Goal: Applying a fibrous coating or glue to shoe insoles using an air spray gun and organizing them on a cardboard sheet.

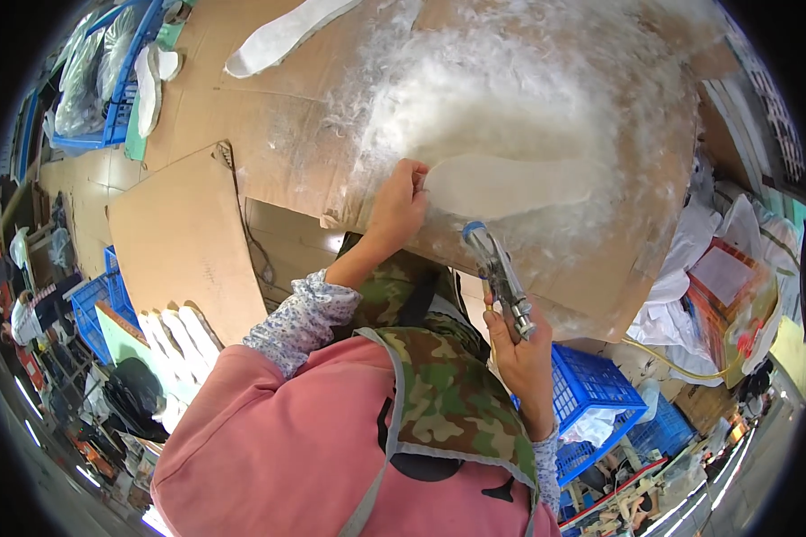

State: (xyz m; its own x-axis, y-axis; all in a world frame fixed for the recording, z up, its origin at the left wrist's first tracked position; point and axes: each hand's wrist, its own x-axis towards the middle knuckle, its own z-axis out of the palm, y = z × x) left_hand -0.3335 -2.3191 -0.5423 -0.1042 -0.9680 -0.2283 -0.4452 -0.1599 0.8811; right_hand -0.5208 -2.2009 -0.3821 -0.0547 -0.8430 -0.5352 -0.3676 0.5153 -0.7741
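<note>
A pale, white insole (510, 186) lies on the cardboard-covered table, amid loose white fluff. My left hand (401, 201) pinches its left end between thumb and fingers. Below the insole, my right hand (519, 349) is wrapped round a metal spray gun (501, 282) with a blue ring at its front. The gun's tip points up toward the insole and stays apart from it. Part of the gun's handle is hidden in my fingers.
White fluff (501, 80) covers much of the cardboard (287, 134). Another insole (287, 38) lies at the far edge. Several insoles (179, 340) stand on a lower surface at left. A blue basket (130, 98) holds plastic bags; a blue crate (595, 385) stands below right, near a yellow hose (681, 365).
</note>
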